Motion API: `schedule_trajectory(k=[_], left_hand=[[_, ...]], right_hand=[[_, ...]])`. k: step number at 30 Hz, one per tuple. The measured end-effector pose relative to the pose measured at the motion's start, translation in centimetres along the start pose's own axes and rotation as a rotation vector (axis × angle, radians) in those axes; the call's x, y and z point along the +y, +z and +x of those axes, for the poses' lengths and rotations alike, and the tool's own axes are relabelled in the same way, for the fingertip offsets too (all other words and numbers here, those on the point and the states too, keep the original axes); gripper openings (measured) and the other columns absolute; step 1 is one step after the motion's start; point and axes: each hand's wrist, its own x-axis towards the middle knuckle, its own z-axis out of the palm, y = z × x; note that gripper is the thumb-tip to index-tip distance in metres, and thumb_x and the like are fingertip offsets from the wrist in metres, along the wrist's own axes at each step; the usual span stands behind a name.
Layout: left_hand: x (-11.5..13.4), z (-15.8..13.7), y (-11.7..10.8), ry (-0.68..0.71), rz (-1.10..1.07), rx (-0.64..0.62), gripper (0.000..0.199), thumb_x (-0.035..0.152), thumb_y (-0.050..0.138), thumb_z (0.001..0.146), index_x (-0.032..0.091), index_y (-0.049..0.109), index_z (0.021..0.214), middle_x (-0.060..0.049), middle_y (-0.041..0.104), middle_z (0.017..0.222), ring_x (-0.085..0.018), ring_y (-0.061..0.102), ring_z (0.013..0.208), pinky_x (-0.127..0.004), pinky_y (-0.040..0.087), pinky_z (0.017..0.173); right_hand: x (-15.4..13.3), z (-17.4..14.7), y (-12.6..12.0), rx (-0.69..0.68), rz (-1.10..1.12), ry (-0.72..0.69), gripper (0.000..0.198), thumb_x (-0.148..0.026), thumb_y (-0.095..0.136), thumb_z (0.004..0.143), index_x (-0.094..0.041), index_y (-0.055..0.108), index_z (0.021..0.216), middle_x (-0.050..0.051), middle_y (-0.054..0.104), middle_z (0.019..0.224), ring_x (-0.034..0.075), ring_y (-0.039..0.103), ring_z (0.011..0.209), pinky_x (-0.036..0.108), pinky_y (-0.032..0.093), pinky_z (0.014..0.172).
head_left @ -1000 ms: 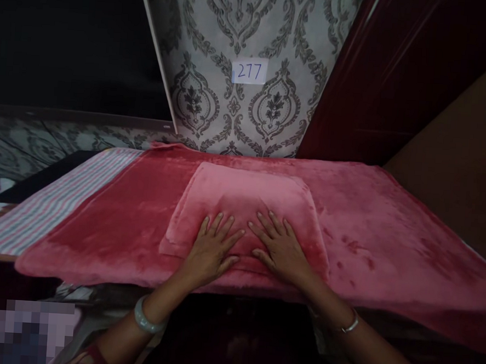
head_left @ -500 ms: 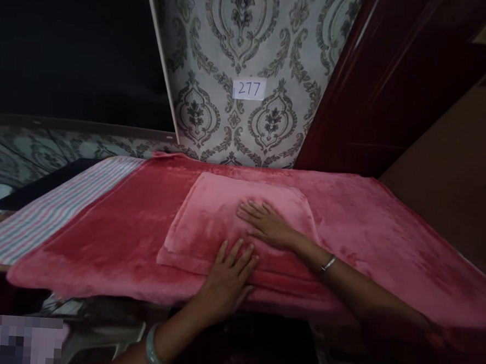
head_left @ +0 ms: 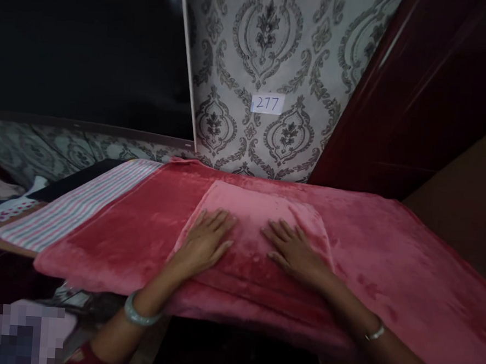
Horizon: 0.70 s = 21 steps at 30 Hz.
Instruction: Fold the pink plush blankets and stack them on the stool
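A folded pink plush cloth [head_left: 249, 215], roughly rectangular, lies on a larger red-pink plush blanket [head_left: 129, 219] spread over the table. On the left part of the folded cloth my left hand [head_left: 204, 240] rests palm down, fingers spread. My right hand [head_left: 296, 251] lies flat on its right part, fingers apart, with a gap of cloth between both hands. Neither hand grips anything. Layered edges of the folded cloth show along its near side. Each wrist wears a bracelet.
A striped cloth [head_left: 81, 205] shows beyond the blanket's left side. Behind stand a large dark screen [head_left: 90, 52] and a patterned wall with a paper label [head_left: 267, 103] reading 277. A dark red glossy panel [head_left: 396, 103] slants at the right. A pixelated patch covers the lower left.
My left hand has moved from the near edge up onto the folded cloth's left part. My right hand has shifted right and nearer. The camera view has turned slightly left.
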Motion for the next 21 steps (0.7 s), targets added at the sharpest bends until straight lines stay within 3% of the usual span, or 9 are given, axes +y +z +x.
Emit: schedule_trajectory(k=[3, 9, 14, 17, 21], left_hand=[[-1.6, -0.4, 1.6, -0.119, 0.123, -0.014, 0.064, 0.047, 0.055, 0.096, 0.022, 0.046, 0.154, -0.016, 0.034, 0.164, -0.04, 0.026, 0.153, -0.067, 0.025, 0.119], [-2.2, -1.8, 4.6, -0.154, 0.162, 0.022, 0.06, 0.048, 0.05, 0.098, 0.029, 0.043, 0.155, -0.011, 0.032, 0.166, -0.037, 0.025, 0.154, -0.065, 0.028, 0.118], [-2.0, -1.6, 4.4, -0.172, 0.162, -0.018, 0.06, 0.048, 0.048, 0.099, 0.027, 0.044, 0.154, -0.012, 0.033, 0.165, -0.037, 0.024, 0.154, -0.066, 0.027, 0.118], [-1.7, -1.6, 4.1, -0.172, 0.147, -0.031, 0.06, 0.048, 0.049, 0.099, 0.026, 0.044, 0.154, -0.012, 0.033, 0.166, -0.037, 0.023, 0.154, -0.065, 0.026, 0.12], [-2.3, -1.6, 3.4, -0.169, 0.023, 0.001, 0.063, 0.048, 0.051, 0.098, 0.025, 0.042, 0.155, -0.014, 0.023, 0.169, -0.033, 0.018, 0.156, -0.059, 0.024, 0.123]], right_hand=[[0.3, -1.3, 1.5, 0.033, 0.005, 0.046, 0.059, -0.053, 0.037, 0.104, -0.036, 0.031, 0.16, 0.005, 0.026, 0.168, 0.035, 0.021, 0.155, 0.066, 0.028, 0.118], [0.1, -2.1, 3.4, 0.164, 0.011, 0.071, 0.058, -0.047, 0.037, 0.105, -0.035, 0.028, 0.161, 0.005, 0.024, 0.169, 0.033, 0.02, 0.155, 0.065, 0.029, 0.118], [0.1, -2.2, 3.5, 0.169, 0.065, 0.091, 0.057, -0.047, 0.035, 0.105, -0.034, 0.031, 0.161, 0.004, 0.026, 0.168, 0.033, 0.022, 0.155, 0.064, 0.029, 0.118], [0.4, -2.5, 3.4, 0.199, 0.131, 0.081, 0.054, -0.045, 0.035, 0.104, -0.032, 0.041, 0.157, 0.006, 0.034, 0.165, 0.032, 0.03, 0.152, 0.064, 0.031, 0.117], [1.3, -4.1, 3.2, 0.414, 0.269, 0.102, 0.053, -0.046, 0.035, 0.102, -0.024, 0.058, 0.144, 0.011, 0.056, 0.149, 0.032, 0.047, 0.142, 0.06, 0.034, 0.118]])
